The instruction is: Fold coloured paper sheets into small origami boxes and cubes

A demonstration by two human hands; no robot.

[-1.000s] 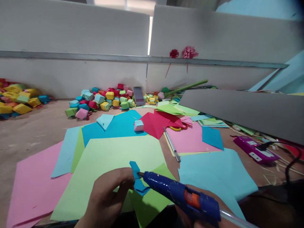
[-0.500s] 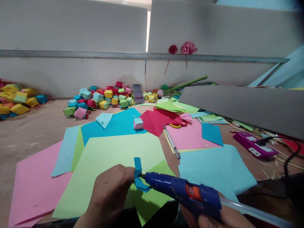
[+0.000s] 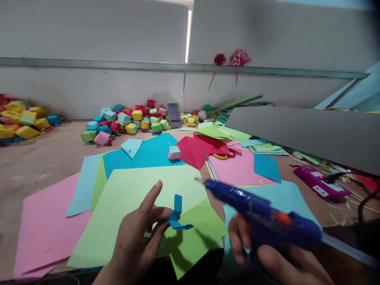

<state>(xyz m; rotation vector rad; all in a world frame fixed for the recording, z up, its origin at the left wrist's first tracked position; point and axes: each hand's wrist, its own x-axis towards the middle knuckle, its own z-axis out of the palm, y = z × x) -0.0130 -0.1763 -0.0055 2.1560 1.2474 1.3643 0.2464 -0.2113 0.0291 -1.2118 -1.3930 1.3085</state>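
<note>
Between the fingers of my left hand point(image 3: 139, 227) is a folded blue paper strip point(image 3: 177, 211), one end standing up and the other lying out to the right. My left index finger points up, away from the strip. A dark blue glue gun point(image 3: 252, 202) with a clear glue stick point(image 3: 347, 247) in its back is gripped by my right hand point(image 3: 276, 253). Its nozzle points up and left, apart from the strip. Under the strip lie a bright green sheet point(image 3: 196, 233) and a pale green sheet point(image 3: 127, 198).
A small pink and pale blue paper box point(image 3: 174, 153) sits on blue paper. Behind is a pile of coloured paper boxes point(image 3: 124, 118). A paper cutter point(image 3: 211, 166) lies mid-table. To the right are a purple power strip point(image 3: 320, 182) and a grey board point(image 3: 311, 134).
The glue gun has pulled back from the blue strip, up and to the right. My left index finger has lifted, while the strip stays in my left hand.
</note>
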